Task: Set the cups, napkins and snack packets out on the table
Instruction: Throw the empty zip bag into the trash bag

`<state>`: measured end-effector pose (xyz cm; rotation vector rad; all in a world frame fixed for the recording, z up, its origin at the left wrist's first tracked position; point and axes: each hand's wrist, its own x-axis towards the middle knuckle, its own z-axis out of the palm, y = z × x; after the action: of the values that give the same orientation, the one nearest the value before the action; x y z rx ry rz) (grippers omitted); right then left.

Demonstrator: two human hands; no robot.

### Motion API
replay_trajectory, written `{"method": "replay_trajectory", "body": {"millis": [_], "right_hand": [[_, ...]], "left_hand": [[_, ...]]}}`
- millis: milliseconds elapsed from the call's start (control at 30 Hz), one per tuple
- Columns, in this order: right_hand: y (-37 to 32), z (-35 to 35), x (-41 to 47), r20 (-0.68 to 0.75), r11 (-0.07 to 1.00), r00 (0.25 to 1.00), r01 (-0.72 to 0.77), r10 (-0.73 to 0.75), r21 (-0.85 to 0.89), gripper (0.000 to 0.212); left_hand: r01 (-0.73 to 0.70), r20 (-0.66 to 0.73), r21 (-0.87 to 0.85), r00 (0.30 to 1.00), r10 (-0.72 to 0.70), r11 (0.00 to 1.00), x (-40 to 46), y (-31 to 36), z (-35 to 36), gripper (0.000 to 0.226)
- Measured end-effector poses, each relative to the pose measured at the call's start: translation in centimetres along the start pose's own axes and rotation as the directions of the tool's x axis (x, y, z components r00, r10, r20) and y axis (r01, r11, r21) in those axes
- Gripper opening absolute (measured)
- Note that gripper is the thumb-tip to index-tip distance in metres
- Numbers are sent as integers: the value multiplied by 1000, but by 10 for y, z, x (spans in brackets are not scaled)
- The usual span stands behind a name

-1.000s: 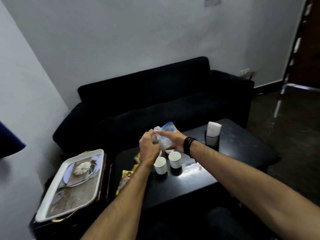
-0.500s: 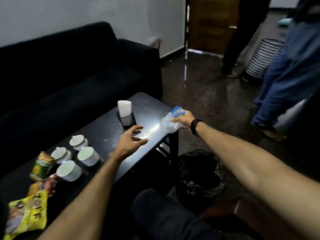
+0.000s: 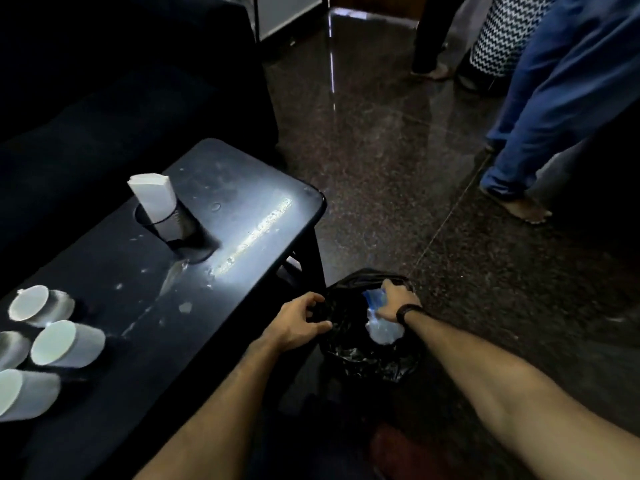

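Several white paper cups [image 3: 67, 342] stand on the black table [image 3: 242, 188] at its left end. White napkins [image 3: 152, 194] stick up from a black mesh holder [image 3: 180, 226] in the table's middle. A black bin bag [image 3: 374, 355] sits on the floor by the table's right leg. My left hand [image 3: 299, 322] grips the bag's near rim. My right hand [image 3: 398, 303] holds a crumpled clear and blue plastic wrapper [image 3: 381, 327] inside the bag's mouth. No snack packets are in view.
A dark sofa [image 3: 121, 81] runs behind the table. People stand on the glossy dark floor at the right: blue trouser legs [image 3: 554, 109] with a bare foot, and another pair of legs [image 3: 433, 36] further back. A zigzag-patterned basket [image 3: 502, 32] stands near them.
My view swung right and down. My right hand carried the wrapper off the table's end down into the bin bag. My left hand left the table and took hold of the bag's rim.
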<state>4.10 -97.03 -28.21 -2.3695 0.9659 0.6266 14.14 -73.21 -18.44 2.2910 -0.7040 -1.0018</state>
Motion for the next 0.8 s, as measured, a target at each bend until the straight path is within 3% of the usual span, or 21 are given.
{"method": "replay_trajectory", "body": {"millis": [133, 200, 300, 367, 433, 567, 633, 733, 800], "right_hand": [[0, 40, 25, -48, 999, 998, 39, -39, -7, 47], [-1, 60, 39, -27, 999, 999, 48, -48, 18, 57], [2, 85, 56, 259, 999, 966, -3, 17, -53, 98], [4, 95, 60, 372, 988, 922, -50, 103, -149, 105], [1, 95, 55, 294, 977, 952, -27, 89, -210, 92], [-12, 59, 49, 24, 974, 993, 121, -118, -193, 63], [-20, 29, 46, -99, 966, 972, 193, -212, -173, 52], [-32, -20, 37, -340, 945, 883, 286, -324, -160, 33], [-41, -56, 26, -410, 933, 838, 319, -359, -164, 32]], "left_hand": [[39, 26, 15, 999, -39, 999, 25, -13, 12, 57], [49, 27, 24, 998, -50, 999, 37, -18, 17, 57], [48, 24, 41, 999, -49, 998, 45, -22, 24, 56], [41, 8, 61, 999, -42, 997, 47, -23, 26, 54], [37, -1, 77, 999, -37, 996, 47, -22, 25, 54], [35, -21, 92, 999, -33, 995, 44, -11, 10, 56], [12, -63, 99, 998, -5, 995, 39, -2, 0, 56], [-24, -147, 105, 988, 40, 994, 28, 12, -17, 51], [-49, -219, 111, 973, 73, 993, 17, 20, -31, 45]]}}
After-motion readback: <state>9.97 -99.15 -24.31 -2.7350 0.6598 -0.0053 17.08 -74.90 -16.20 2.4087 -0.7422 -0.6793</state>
